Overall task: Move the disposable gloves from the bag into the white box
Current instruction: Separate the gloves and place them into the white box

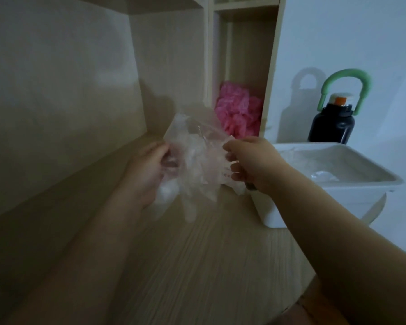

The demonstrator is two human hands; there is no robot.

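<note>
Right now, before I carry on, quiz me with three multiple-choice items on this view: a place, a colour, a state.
1. Where does the white box stand? A) left of both hands B) right of the bag C) on the top shelf
2. What colour is the handle of the black bottle? A) green B) red C) yellow
3. How is the bag held? A) by one hand only B) lying untouched C) gripped by both hands
Answers: 1 B, the white box sits beyond the right hand; 2 A, a green loop arches over the black bottle; 3 C, the left hand and the right hand each grip a side.
</note>
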